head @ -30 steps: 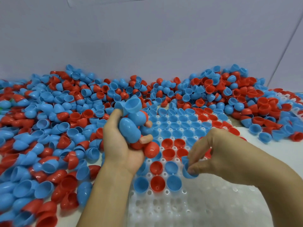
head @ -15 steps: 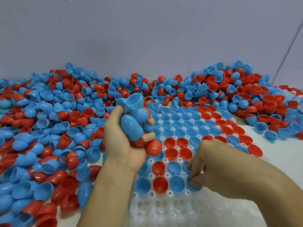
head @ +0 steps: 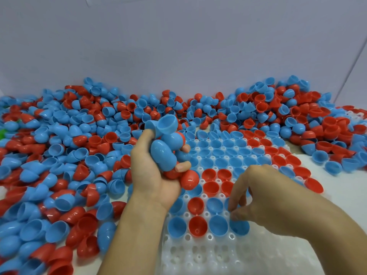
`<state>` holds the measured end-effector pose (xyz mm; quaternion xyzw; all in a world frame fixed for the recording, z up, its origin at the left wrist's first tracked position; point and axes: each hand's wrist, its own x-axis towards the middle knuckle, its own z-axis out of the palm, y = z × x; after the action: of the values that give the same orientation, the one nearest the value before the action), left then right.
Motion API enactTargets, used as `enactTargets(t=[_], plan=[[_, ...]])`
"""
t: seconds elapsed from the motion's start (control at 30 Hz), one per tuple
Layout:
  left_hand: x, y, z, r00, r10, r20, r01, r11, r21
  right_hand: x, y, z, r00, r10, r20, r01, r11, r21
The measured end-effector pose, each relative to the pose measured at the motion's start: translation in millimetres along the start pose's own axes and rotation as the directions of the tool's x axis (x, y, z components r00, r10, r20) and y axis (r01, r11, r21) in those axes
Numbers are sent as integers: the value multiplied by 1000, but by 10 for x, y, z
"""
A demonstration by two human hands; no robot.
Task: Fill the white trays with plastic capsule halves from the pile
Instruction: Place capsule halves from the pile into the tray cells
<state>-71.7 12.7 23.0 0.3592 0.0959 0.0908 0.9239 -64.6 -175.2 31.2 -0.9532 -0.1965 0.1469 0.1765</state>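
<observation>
A white tray (head: 208, 255) with round sockets lies in front of me, its far rows filled with blue and red capsule halves. My left hand (head: 153, 181) hovers over the tray's left edge and grips a bunch of halves (head: 164, 153), mostly blue with a red one at the bottom. My right hand (head: 264, 197) is low over the tray's near filled row. Its thumb tip touches the far rim of a blue half (head: 241, 228) seated in a socket, while its loosely curled fingers are raised off it. The pile of halves (head: 59, 155) spreads across the left and back.
The tray's nearest rows (head: 228, 262) hold only bare sockets. Loose halves (head: 333, 165) lie to the right on a white surface. A second white tray (head: 357, 114) peeks out at the far right. A grey wall (head: 178, 46) closes the back.
My right hand brought a blue half down into a near-row socket, and its fingers have now lifted off it. My left hand kept its bunch and hardly moved.
</observation>
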Motion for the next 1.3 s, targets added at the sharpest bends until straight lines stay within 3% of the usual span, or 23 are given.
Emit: enactTargets(t=[0.13, 0.23, 0.37, 0.57, 0.67, 0.73, 0.83, 0.97, 1.03, 1.13, 1.3], plan=[[24, -19, 1, 1000, -10, 5, 10, 1000, -13, -23, 69, -51, 997, -61, -44, 63, 996, 56], [46, -26, 20, 1000, 0, 5, 0, 1000, -22, 50, 17, -64, 952, -143, -270, 190, 969, 160], [75, -62, 85, 1000, -9, 27, 9, 1000, -15, 231, -248, 16, 822, -177, -542, 414, 839, 354], [137, -103, 104, 999, -27, 19, 26, 997, 74, 527, -446, 87, 725, -44, -688, 555, 628, 546], [183, -124, 62, 998, 66, 13, -67, 979, 191, 575, -419, 102, 676, 76, -733, 588, 542, 600], [201, -115, 52, 991, 134, 25, -136, 953, 270, 567, -398, 85, 653, 77, -753, 624, 509, 593], [211, -92, 44, 976, 216, 9, -201, 890, 409, 530, -392, 56, 611, 3, -792, 682, 505, 528], [237, -149, 24, 927, 375, 12, -317, 766, 559, 531, -396, 61, 568, -42, -822, 655, 628, 420], [236, -174, 33, 889, 455, 54, -393, 697, 600, 555, -402, 78, 581, -73, -811, 606, 704, 371], [235, -184, 30, 867, 491, 79, -417, 631, 653, 577, -422, 112, 655, -65, -753, 509, 774, 376], [279, -192, 2, 902, 421, 91, -368, 642, 673, 572, -387, 63, 762, 1, -647, 470, 687, 554]])
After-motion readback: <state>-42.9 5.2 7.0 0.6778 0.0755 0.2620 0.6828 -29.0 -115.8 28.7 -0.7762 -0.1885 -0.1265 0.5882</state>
